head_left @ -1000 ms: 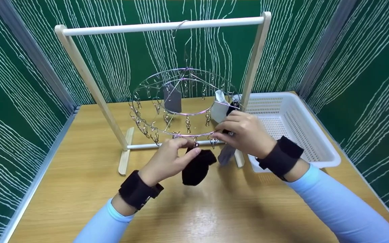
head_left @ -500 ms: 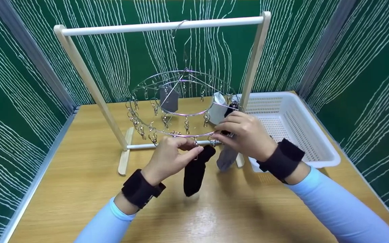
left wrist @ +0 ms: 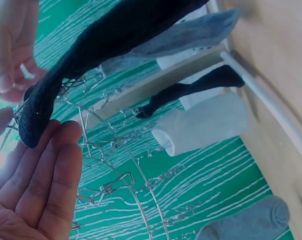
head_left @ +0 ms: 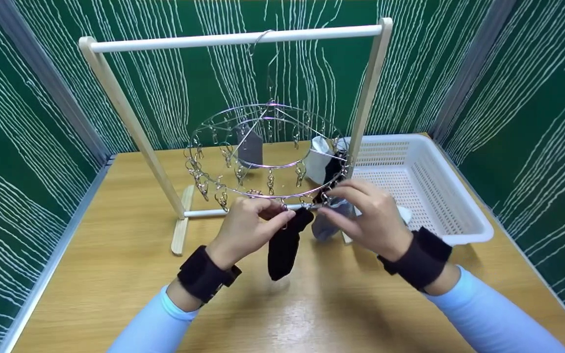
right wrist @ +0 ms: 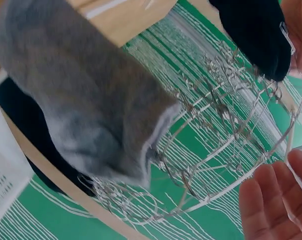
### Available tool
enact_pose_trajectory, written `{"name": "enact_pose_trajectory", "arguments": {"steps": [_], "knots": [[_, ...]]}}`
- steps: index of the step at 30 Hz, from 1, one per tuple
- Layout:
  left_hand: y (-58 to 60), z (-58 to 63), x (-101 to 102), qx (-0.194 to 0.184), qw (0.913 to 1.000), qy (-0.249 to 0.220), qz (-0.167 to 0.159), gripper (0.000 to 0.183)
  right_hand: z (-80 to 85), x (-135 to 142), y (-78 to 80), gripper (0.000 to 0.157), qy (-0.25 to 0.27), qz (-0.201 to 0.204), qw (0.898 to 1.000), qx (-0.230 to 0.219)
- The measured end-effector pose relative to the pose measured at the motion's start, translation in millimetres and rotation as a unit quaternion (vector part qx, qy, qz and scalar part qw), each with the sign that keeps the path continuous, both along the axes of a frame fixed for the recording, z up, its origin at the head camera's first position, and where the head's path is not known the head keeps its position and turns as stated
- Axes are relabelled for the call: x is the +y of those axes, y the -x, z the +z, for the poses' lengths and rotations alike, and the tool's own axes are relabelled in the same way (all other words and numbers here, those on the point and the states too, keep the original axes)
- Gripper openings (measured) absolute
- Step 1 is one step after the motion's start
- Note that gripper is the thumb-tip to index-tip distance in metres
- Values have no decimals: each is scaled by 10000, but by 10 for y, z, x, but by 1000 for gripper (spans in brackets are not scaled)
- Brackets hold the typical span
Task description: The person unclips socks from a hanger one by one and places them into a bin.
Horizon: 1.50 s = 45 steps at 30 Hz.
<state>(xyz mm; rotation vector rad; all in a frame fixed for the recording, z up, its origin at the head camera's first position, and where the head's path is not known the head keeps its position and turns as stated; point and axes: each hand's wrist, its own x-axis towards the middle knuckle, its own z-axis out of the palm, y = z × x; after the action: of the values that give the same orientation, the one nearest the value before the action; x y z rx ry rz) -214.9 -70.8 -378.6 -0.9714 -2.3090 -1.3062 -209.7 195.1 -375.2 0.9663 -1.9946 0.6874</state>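
Note:
A round metal clip hanger (head_left: 287, 197) hangs from the rack bar. My left hand (head_left: 243, 230) is at its front edge, thumb and forefinger pinching a metal clip (right wrist: 287, 37) beside the black sock (head_left: 282, 252). That sock dangles below the ring, its upper end by the fingertips. My right hand (head_left: 373, 215) is just right of it, fingers apart and holding nothing, near the ring's clips. Behind the right fingertips hangs a grey sock (right wrist: 81, 95). Another black sock (head_left: 333, 169), a white sock (head_left: 317, 162) and a second grey sock (head_left: 250, 149) hang farther back.
The wooden rack with a white top bar (head_left: 189, 41) spans the table (head_left: 115, 294). At right stands a white perforated basket (head_left: 478, 228) with a white item (head_left: 404, 214) in it. Green walls with white lines enclose the back and sides.
My right hand has let go at the ring's edge and drawn back to the right, its fingers opening. The black sock has swung to hang straighter; my left hand has barely moved.

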Motion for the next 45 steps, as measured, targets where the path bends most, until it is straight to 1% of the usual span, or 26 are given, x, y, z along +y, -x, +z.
{"name": "enact_pose_trajectory", "arguments": {"steps": [3, 5, 7, 12, 15, 18, 21, 23, 25, 28, 30, 32, 34, 35, 38, 41, 45], "knots": [[1, 2, 2, -48, 10000, -19, 12, 13, -112, 4, -30, 25, -34, -59, 9997, -252], [2, 3, 3, -63, 10000, -32, 23, 12, -185, -9, -48, 25, -74, -90, 9984, -545], [3, 2, 0, -80, 10000, -40, 24, 12, -255, -30, -65, 25, -133, -103, 9954, -947], [6, 2, -5, -92, 10000, -28, 22, 12, -435, -106, -49, 21, -169, 91, 9827, -1841], [11, -1, 1, -59, 10000, -68, 26, 12, -538, -158, -13, 20, -148, 223, 9722, -2326], [17, -5, 5, -24, 9999, -124, 39, 13, -624, -217, 18, 22, 24, 403, 9535, -2986], [22, -11, 3, 25, 9999, -137, 60, 14, -678, -283, 38, 27, 347, 732, 9247, -3719], [19, -9, 1, 56, 9998, -156, 73, 13, -707, -321, 45, 32, 556, 932, 9070, -4069], [15, -7, 1, 69, 9998, -181, 88, 13, -731, -361, 55, 35, 747, 1170, 8904, -4335], [12, -6, 5, 53, 9997, -214, 108, 13, -779, -404, 68, 38, 1011, 1406, 8698, -4621], [11, -6, 8, 30, 9997, -219, 126, 13, -807, -430, 76, 40, 1192, 1570, 8539, -4816], [9, -7, 9, 6, 9996, -230, 151, 13, -832, -447, 82, 39, 1333, 1642, 8447, -4918], [4, -7, 8, -30, 9995, -249, 174, 13, -852, -459, 85, 36, 1440, 1726, 8400, -4938], [4, -9, 6, -48, 9995, -262, 179, 13, -862, -463, 86, 33, 1483, 1773, 8396, -4915], [8, -18, -1, -82, 9993, -298, 186, 12, -884, -476, 85, 23, 1595, 1883, 8420, -4798], [13, -24, -6, -37, 9992, -349, 173, 12, -893, -491, 76, 17, 1701, 1959, 8434, -4706], [17, -28, -10, 125, 9989, -444, 124, 10, -893, -505, 64, 13, 1732, 1955, 8498, -4578]]}}
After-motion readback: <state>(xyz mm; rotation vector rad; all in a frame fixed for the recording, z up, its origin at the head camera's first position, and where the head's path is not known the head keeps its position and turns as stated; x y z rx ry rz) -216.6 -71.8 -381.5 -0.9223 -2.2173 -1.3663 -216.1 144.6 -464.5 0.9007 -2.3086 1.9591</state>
